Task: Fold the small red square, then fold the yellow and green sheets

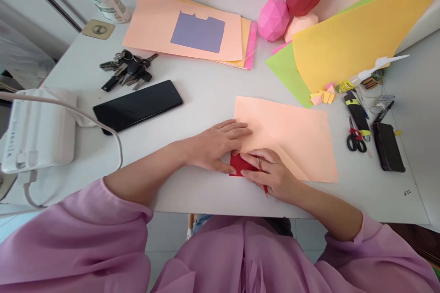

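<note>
The right hand [273, 175] has its grip closed round a pencil [266, 188], fingers on a red card [237, 164] at the peach sheet's [302, 139] near left corner; the left hand [215, 145], spread flat, grasps nothing. The sheet seems uncut; any drawn outline cannot be told.

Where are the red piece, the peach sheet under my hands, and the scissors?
Red piece [238, 163], head view: its uncovered left part.
Peach sheet [305, 135], head view: bare right part.
Scissors [356, 135], head view: red middle part.
</note>
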Demonstrator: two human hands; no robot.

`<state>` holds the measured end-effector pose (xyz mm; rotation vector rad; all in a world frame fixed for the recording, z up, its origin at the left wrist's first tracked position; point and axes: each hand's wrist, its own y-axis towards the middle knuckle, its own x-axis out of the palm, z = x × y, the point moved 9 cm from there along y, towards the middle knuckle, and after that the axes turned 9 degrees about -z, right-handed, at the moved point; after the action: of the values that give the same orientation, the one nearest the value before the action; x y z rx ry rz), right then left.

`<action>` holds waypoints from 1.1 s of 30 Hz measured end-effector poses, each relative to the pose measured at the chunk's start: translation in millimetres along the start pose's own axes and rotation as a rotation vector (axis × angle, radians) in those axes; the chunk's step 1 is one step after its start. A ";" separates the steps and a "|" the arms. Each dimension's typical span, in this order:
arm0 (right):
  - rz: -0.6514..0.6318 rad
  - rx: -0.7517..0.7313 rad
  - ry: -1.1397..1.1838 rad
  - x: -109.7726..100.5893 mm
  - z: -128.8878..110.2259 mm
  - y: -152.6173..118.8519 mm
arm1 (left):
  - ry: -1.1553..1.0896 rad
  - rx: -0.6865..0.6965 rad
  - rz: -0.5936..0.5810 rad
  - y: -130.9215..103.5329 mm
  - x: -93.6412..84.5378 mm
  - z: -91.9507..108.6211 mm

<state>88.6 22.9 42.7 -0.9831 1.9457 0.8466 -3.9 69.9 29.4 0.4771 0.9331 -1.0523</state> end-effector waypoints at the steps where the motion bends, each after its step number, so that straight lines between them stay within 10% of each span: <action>1: -0.002 0.006 0.003 0.3 0.7 0.0 | 0.000 -0.001 0.001 0.0 0.2 -0.2; 33: -0.024 0.027 0.021 4.4 4.2 0.7 | 0.066 0.058 -0.068 -0.3 6.2 38.4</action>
<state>87.7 25.2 37.1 -1.0008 1.9543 0.7979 13.0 38.6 45.2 0.5335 0.9854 -1.1333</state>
